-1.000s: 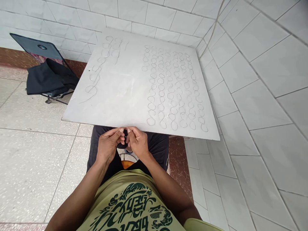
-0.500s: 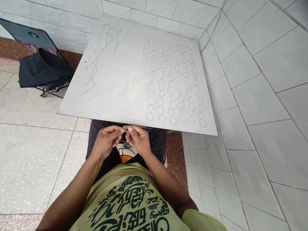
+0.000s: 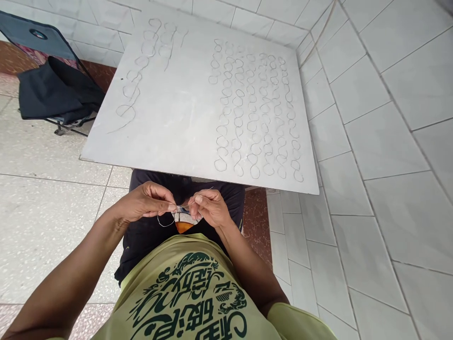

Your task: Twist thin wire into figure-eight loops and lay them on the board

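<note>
My left hand (image 3: 146,202) and my right hand (image 3: 209,208) are held close together over my lap, just below the near edge of a white board (image 3: 177,118). Both pinch a thin wire (image 3: 166,221), which curls into a loop under my left fingertips and runs across to my right fingers. On the board's right half lie several rows of bent wire figure-eight pieces (image 3: 255,108). A few larger wire loops (image 3: 136,80) lie in a line on its left side.
A folding chair with dark cloth on it (image 3: 53,89) stands at the far left by a tiled wall. A white tiled wall (image 3: 382,141) runs along the right. Speckled floor tiles (image 3: 46,208) spread to my left.
My hands have dropped a little lower and drawn apart, and the wire loop now hangs below my left fingers. The view has tilted slightly.
</note>
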`<state>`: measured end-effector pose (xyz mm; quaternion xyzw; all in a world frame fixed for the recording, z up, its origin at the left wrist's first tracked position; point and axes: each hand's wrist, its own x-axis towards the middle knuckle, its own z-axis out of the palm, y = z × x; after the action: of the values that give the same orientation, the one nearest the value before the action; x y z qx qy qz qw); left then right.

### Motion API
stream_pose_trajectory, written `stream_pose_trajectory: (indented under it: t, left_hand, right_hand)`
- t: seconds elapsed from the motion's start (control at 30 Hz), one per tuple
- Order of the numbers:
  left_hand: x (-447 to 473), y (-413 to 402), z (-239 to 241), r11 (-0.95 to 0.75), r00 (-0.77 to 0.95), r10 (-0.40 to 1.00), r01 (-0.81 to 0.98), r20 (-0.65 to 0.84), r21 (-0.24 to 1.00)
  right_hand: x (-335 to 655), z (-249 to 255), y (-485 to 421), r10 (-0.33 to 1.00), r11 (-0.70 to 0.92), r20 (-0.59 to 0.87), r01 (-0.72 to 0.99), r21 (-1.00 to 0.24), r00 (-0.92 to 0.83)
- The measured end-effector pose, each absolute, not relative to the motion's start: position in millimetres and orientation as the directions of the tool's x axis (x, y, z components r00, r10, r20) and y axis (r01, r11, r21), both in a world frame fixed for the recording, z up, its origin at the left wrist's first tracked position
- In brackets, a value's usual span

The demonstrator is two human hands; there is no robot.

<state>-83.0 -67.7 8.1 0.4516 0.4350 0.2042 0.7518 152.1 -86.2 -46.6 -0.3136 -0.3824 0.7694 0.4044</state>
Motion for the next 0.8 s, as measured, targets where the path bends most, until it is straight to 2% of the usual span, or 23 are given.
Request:
stream_pose_trajectory:
  t: [0.17, 0.43, 0.5, 0.6, 0.7, 0.8]
  left_hand:
    - [-91, -64, 15, 0.475, 0.623, 0.617, 0.194, -0.481, 0.859]
    - [-97, -66, 17, 0.488, 0.708, 0.490, 0.261, -0.509, 0.833]
    - [-98, -70, 15, 0.508, 0.646, 0.547, 0.248, -0.532, 0.825]
    - [-97, -79, 10, 0.492, 0.466, 0.723, 0.170, -0.510, 0.854]
    - [-91, -89, 6, 0.431, 0.315, 0.840, 0.106, -0.442, 0.896]
    - [-81, -95, 3, 0.390, 0.274, 0.865, 0.155, -0.419, 0.907]
  right_hand:
    - [157, -49, -89, 0.819, -0.425, -0.159, -0.396, -0.814, -0.551]
    - [159, -52, -84, 0.728, -0.512, -0.225, -0.296, -0.806, -0.647]
    - [159, -49, -81, 0.771, -0.504, -0.234, -0.343, -0.792, -0.593]
    - [157, -43, -79, 0.840, -0.459, -0.242, -0.396, -0.795, -0.486]
    - [152, -38, -83, 0.892, -0.384, -0.242, -0.354, -0.853, -0.382]
    - [144, -35, -89, 0.943, -0.289, -0.220, -0.285, -0.914, -0.251]
